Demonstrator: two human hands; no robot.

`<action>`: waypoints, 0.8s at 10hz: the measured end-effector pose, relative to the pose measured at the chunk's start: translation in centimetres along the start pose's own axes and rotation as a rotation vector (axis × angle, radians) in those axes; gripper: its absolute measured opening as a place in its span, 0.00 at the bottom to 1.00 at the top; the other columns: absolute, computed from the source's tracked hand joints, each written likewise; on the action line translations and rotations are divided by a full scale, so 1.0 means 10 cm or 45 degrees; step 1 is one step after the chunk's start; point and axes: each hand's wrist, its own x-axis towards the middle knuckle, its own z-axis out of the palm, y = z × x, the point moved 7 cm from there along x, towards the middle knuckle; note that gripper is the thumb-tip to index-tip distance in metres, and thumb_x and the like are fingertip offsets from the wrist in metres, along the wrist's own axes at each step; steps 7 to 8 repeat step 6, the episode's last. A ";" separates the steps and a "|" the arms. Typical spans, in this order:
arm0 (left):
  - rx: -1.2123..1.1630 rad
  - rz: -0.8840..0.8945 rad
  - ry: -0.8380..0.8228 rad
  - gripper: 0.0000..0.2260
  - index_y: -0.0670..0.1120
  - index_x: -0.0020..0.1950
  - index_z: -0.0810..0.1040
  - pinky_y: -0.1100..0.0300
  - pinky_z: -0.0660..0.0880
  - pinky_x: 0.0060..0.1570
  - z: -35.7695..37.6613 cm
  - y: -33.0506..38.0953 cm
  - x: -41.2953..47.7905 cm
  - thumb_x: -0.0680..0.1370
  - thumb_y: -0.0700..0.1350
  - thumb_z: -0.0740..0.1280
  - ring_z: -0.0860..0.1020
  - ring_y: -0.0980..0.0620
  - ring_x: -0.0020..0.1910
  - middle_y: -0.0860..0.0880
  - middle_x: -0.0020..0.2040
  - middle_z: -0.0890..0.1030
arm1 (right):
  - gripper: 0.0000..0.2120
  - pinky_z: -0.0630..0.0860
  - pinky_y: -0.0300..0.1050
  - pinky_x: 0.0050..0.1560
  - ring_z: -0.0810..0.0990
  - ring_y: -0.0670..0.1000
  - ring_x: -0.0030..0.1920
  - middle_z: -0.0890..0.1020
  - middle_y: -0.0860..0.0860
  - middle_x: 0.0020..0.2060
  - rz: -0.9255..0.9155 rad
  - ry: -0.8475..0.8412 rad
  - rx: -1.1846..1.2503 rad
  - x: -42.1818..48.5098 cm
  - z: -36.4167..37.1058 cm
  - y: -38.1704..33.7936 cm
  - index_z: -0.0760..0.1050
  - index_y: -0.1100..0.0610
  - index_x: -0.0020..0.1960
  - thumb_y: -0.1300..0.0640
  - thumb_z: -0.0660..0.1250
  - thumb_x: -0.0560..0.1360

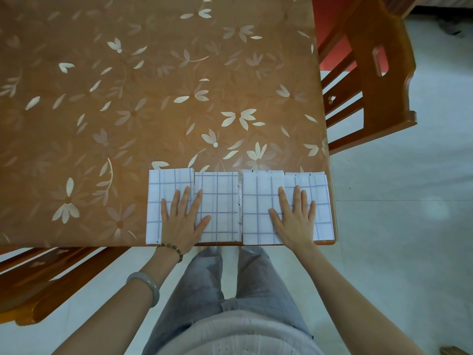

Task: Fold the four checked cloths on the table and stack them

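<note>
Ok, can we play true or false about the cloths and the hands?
1. Four checked cloths lie in a row by the near edge of the table. True.
2. The checked cloths are stacked in one pile. False: they lie side by side.
3. The left hand lies flat on the cloths. True.
4. The right hand holds a cup. False: it lies flat on the cloths, holding nothing.
5. The left wrist is bare. False: it wears a bead bracelet.
</note>
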 end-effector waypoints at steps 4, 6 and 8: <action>-0.035 -0.002 0.041 0.32 0.52 0.77 0.52 0.40 0.40 0.72 -0.08 0.09 -0.02 0.77 0.67 0.43 0.54 0.40 0.76 0.43 0.77 0.56 | 0.38 0.40 0.59 0.73 0.46 0.61 0.77 0.48 0.57 0.78 -0.023 0.016 0.074 -0.01 -0.15 -0.17 0.47 0.47 0.78 0.29 0.38 0.73; -0.450 0.058 0.109 0.33 0.53 0.78 0.48 0.50 0.44 0.73 -0.74 0.12 0.19 0.78 0.65 0.52 0.47 0.47 0.77 0.48 0.79 0.50 | 0.35 0.51 0.57 0.74 0.51 0.58 0.76 0.55 0.56 0.76 -0.235 0.105 0.595 0.08 -0.69 -0.80 0.52 0.50 0.77 0.43 0.59 0.75; -0.450 0.058 0.109 0.33 0.53 0.78 0.48 0.50 0.44 0.73 -0.74 0.12 0.19 0.78 0.65 0.52 0.47 0.47 0.77 0.48 0.79 0.50 | 0.35 0.51 0.57 0.74 0.51 0.58 0.76 0.55 0.56 0.76 -0.235 0.105 0.595 0.08 -0.69 -0.80 0.52 0.50 0.77 0.43 0.59 0.75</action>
